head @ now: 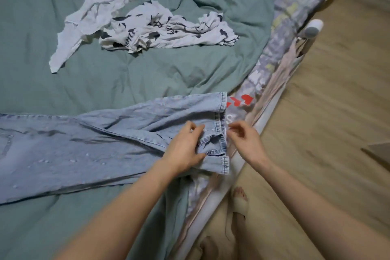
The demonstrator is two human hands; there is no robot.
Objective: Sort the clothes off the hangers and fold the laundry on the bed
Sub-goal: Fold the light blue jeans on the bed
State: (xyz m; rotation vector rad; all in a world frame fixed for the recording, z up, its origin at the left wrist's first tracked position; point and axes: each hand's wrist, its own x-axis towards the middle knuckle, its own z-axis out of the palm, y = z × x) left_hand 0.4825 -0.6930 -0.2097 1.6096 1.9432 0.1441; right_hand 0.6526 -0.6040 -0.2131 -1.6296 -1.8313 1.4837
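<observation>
Jeans: pale blue denim jeans (101,139) lie flat across the teal green quilted bed cover (105,78), long axis running left to right, waist off to the left, leg hems at the bed's right edge.
Left grip: left hand (185,145) sits on the near leg's hem, thumb and fingers pinching a bunched fold of denim.
Right grip: right hand (245,141) hovers just past the hems, fingers loosely curled, holding nothing I can make out.
Nearer hand: left, already on the cloth; the rest of the jeans stretches away to its left.
Around: crumpled white garment with dark print (168,27) and plain white cloth (84,25) wait farther up the bed, well apart.
Obstruction: patterned grey bed rail (272,59) runs just beside the hems, crowding the right hand, I reckon.
</observation>
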